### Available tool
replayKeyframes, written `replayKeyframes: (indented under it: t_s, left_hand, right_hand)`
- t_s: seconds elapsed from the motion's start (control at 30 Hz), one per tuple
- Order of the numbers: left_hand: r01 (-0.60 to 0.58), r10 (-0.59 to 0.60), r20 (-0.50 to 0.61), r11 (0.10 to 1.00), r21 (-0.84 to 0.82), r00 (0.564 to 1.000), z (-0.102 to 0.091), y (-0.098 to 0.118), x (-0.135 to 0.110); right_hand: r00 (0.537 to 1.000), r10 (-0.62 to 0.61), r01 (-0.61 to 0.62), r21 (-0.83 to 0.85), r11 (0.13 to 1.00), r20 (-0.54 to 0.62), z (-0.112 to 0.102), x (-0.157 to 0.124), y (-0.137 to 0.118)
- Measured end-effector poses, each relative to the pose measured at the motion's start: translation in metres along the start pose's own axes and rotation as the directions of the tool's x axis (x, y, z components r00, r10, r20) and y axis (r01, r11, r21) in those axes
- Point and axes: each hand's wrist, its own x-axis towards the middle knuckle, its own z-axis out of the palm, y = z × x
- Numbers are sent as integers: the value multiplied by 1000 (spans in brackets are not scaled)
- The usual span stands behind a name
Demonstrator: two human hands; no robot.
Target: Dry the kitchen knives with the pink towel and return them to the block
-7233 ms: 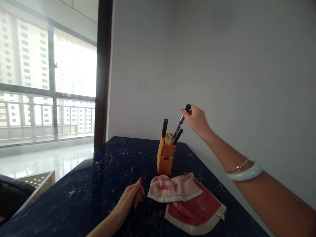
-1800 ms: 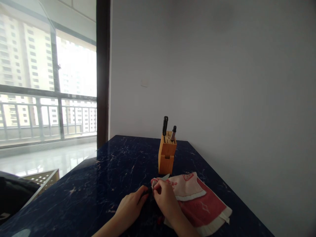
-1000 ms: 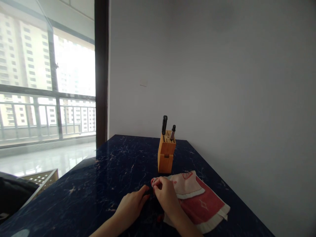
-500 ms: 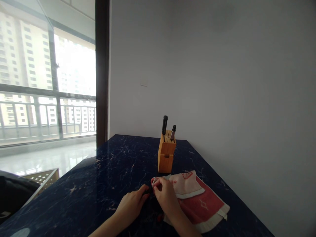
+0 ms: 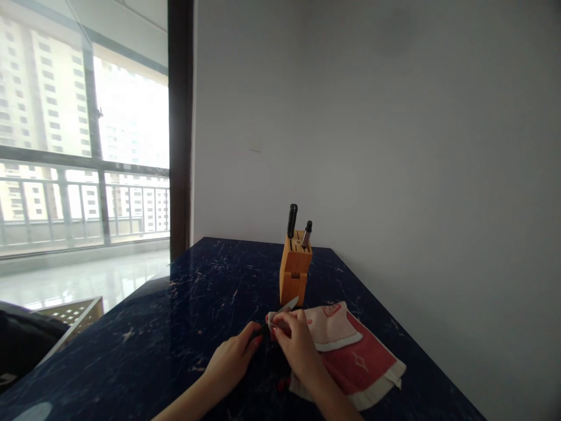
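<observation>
My left hand (image 5: 232, 363) closed around a black-handled kitchen knife (image 5: 284, 307); my right hand (image 5: 298, 345) pinching a pink towel (image 5: 331, 327) over the blade.

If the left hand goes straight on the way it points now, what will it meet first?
The black knife handle, which the left hand seems to grip; depth is unclear.

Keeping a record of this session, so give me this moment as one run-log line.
left hand: grips knife handle | right hand: pinches towel on blade | knife block: two handles standing
</observation>
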Motion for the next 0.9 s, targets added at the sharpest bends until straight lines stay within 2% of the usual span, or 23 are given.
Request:
replayKeyframes:
  t_s: [0.17,0.3,0.5,0.7,0.9]
  left_hand:
    - [-14,13,-8,999,-51,1000,0,0,-1]
    - [-22,22,-6,999,-29,1000,-1,1,-1]
    - [-31,31,7,999,-33,999,-5,7,-3]
    - [21,-22,15,997,72,1000,-2,9,-5]
    - [-14,13,16,997,80,1000,2,4,-4]
  right_hand:
    - [1000,-4,0,-145,989,-22,-1,-1,-3]
    - [1000,6,-6,-111,994,2,0,0,-2]
    - [999,-30,26,-93,995,-37,2,1,-2]
    - [993,-29,2,-229,973,-113,0,4,-7]
    - [995,-75,53,-279,959,-69,1,3,-9]
